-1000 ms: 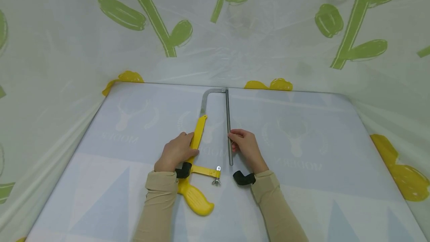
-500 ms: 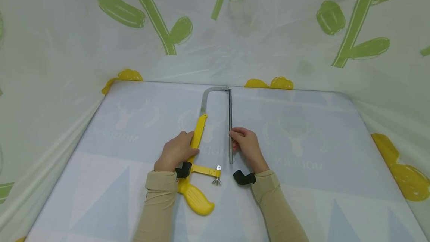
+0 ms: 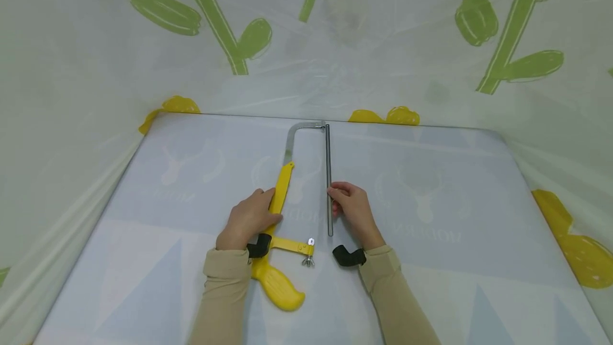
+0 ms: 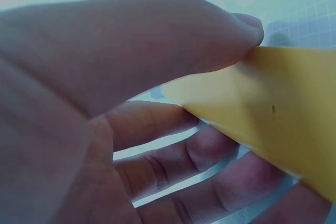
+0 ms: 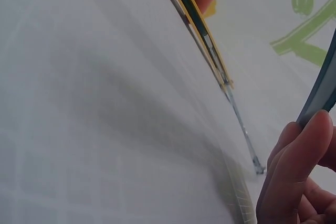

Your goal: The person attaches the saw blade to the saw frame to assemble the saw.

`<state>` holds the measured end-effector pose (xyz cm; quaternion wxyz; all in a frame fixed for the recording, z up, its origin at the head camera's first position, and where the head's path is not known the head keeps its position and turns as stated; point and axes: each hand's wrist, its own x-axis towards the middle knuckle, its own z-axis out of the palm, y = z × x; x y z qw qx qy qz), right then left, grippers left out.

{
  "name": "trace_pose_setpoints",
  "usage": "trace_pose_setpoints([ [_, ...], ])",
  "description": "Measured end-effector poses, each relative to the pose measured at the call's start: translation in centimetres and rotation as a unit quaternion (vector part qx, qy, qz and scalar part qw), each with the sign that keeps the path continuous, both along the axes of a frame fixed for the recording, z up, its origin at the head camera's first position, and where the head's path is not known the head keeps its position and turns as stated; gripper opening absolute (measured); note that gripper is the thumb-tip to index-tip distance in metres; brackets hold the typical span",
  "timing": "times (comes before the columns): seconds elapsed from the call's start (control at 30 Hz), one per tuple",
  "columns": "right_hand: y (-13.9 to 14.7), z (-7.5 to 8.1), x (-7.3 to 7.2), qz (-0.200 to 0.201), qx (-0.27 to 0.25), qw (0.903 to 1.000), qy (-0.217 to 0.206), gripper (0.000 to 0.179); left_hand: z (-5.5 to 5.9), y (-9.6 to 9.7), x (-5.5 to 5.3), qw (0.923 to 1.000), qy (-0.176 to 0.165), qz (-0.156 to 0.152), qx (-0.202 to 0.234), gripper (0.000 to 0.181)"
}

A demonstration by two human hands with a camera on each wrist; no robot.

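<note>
Saw frame (image 3: 283, 186): gripped by my left hand (image 3: 247, 218), handle (image 3: 280, 287) toward me.
Blade (image 3: 328, 158): pinched by my right hand (image 3: 355, 209), long axis pointing away.

Leafy sheet (image 3: 392, 68) around a printed table (image 3: 479, 260)

Green stems (image 3: 512, 31) and leaves (image 3: 163, 9) show on the sheet behind the table, with yellow patches (image 3: 403, 116) by its edges. The table bears faint deer heads (image 3: 423, 201), lettering (image 3: 426, 235) and pale blue triangles (image 3: 146, 294).
</note>
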<state>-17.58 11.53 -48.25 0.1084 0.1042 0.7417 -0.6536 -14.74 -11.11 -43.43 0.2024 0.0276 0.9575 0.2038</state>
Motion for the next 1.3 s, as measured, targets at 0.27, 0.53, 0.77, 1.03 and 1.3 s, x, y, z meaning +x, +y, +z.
trace_pose_setpoints([
  [0.27,-0.01,0.20,0.07,-0.002,0.013,0.9999,-0.001,0.027,-0.15,0.03,0.09,0.9999,-0.003,0.006,0.009,0.067],
  [0.53,-0.08,0.14,0.37,-0.009,0.010,0.9999,-0.008,0.027,-0.46,0.07,0.49,0.9997,-0.007,0.005,0.022,0.070],
  [0.77,-0.02,0.11,0.39,-0.010,0.000,0.9999,-0.002,0.026,-0.47,0.01,0.19,0.9997,0.006,0.000,0.025,0.071],
  [1.03,-0.11,0.33,0.65,-0.006,0.002,1.0000,-0.004,0.027,-0.44,-0.06,0.02,0.9997,0.008,0.001,0.025,0.071],
  [1.3,-0.19,0.55,0.84,0.002,0.007,1.0000,-0.005,0.027,-0.46,-0.11,0.03,0.9996,0.010,0.002,0.025,0.070],
])
